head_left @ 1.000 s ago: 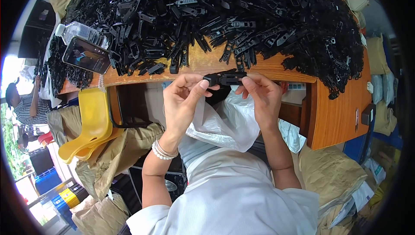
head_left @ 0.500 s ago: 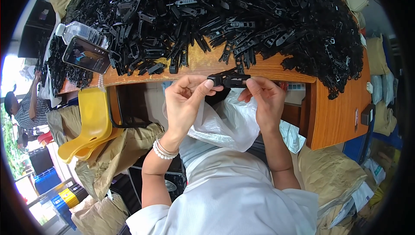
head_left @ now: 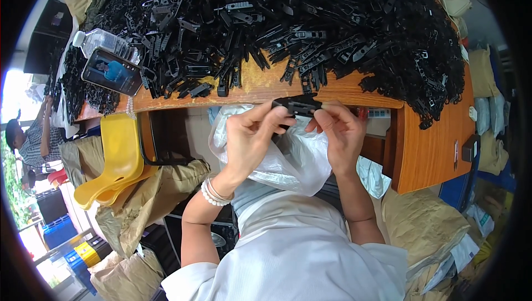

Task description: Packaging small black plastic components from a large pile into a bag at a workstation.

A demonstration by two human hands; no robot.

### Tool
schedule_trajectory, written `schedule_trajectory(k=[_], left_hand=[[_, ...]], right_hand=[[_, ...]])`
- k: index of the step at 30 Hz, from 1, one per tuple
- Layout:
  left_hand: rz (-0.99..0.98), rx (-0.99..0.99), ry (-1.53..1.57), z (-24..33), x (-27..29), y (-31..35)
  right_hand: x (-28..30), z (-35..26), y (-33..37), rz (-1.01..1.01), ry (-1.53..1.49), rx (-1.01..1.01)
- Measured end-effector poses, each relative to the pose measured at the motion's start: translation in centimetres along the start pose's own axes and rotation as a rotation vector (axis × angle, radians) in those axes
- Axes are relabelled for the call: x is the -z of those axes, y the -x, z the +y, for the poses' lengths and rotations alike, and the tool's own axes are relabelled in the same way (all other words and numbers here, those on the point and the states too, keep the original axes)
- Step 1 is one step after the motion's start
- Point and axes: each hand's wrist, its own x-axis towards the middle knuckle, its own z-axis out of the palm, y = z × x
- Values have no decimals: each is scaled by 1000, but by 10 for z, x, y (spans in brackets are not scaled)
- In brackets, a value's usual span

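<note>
Between my two hands, just off the table's front edge, is a black plastic clip-like part (head_left: 301, 106). My left hand (head_left: 250, 134) pinches its left end between thumb and fingers. On the right end, the thumb and fingertips of my right hand (head_left: 341, 132) close on it. Below the part a translucent white plastic bag (head_left: 293, 162) hangs open over my lap. A great heap of similar black plastic parts (head_left: 266, 21) covers the wooden table (head_left: 255, 82) ahead of me.
A phone (head_left: 112, 72) leans by a clear plastic bottle (head_left: 105, 43) at the table's left. A yellow chair (head_left: 119, 157) stands left, among brown paper sacks (head_left: 149, 207). More brown sacks (head_left: 424, 220) lie at right. Another person (head_left: 36, 140) is at far left.
The black part has turned and tilted between my fingers. My left hand has shifted slightly right and in toward my right hand.
</note>
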Motion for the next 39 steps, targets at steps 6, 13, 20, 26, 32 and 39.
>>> schedule_trajectory(k=[6, 13, 20, 26, 32, 39], left_hand=[[-174, 65, 27, 1, -3, -10], [-299, -49, 51, 5, -15, -23], [-600, -91, -198, 27, -32, -63], [16, -1033, -955, 72, -57, -189], [143, -844, -1386, 71, -77, -264], [151, -711, -492, 121, -55, -211]], right_hand=[[12, 3, 1, -90, 289, 211], [11, -3, -2, -57, -95, -31], [29, -4, -10, 44, -102, 148], [64, 5, -9, 256, -153, 54], [59, 10, -3, 211, -151, 8], [57, 14, -7, 198, -150, -14]])
